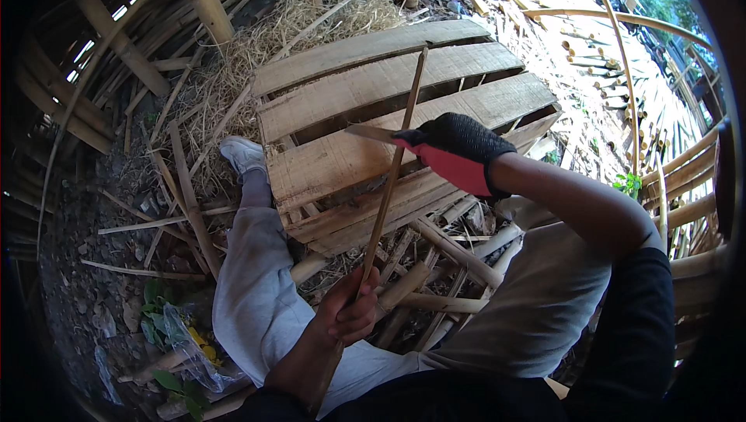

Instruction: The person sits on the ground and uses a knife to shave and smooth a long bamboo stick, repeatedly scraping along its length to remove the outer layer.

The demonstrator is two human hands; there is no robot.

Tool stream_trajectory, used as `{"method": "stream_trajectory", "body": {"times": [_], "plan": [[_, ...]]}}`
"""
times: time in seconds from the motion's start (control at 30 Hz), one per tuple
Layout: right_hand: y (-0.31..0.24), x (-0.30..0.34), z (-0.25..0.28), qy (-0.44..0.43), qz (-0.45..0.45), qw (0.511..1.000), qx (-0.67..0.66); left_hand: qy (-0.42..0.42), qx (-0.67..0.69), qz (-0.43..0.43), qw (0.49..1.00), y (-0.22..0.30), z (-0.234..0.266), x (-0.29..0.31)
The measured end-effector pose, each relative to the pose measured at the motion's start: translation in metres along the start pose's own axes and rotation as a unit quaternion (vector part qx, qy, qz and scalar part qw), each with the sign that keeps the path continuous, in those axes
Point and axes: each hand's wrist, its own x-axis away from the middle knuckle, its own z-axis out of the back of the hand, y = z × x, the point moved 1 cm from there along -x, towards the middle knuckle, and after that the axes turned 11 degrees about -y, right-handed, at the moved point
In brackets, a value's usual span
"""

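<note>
Shaving or scraping looks to be the step in hand, judging by how blade and wood meet. The bare left hand [353,309] is wrapped round the near part of a long, thin strip [395,165], probably bamboo, with its fingers curled firmly about it. The right hand [458,154], in a black and red glove, is clenched on a knife [368,133]; its handle is hidden inside the fist, and only the blade shows, jutting left across the strip. Whether the edge is biting or merely resting there, I cannot tell.

The strip is held out in front of the person, its far half over a slatted wooden crate [334,169] and its near end passing below the left hand. Its long axis runs from near left to far right, steeply — far more near-to-far than sideways — with the narrow far end over the far slats and leaning a little right. The blade lies crosswise to it, its tip toward the left.

The next move likely calls for a steady left grip and a controlled stroke along the strip's length, with the blade kept shallow — too steep an angle could gouge the wood. Beyond the crate lies a heap of pale, dry shavings [326,33].
</note>
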Motion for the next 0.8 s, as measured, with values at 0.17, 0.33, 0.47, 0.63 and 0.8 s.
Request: {"method": "stream_trajectory", "body": {"times": [0.17,0.33,0.47,0.63,0.8], "plan": [[-0.007,0.003,0.023,0.032,-0.080,0.996,-0.003,-0.006,0.015,-0.002,1.000,0.001,-0.001,0.001],[-0.013,0.014,-0.022,0.020,0.121,0.989,0.088,-0.020,0.032,-0.016,0.999,0.001,0.000,-0.002],[-0.006,0.011,0.013,0.114,-0.027,0.993,0.021,-0.025,0.059,-0.015,0.998,0.000,0.000,-0.002],[0.003,0.003,0.011,0.111,0.018,0.989,0.094,-0.065,0.111,-0.029,0.991,-0.003,-0.002,-0.003],[0.006,0.016,-0.026,0.146,0.098,0.984,0.041,-0.067,0.113,-0.031,0.991,-0.005,0.000,-0.006]]}}
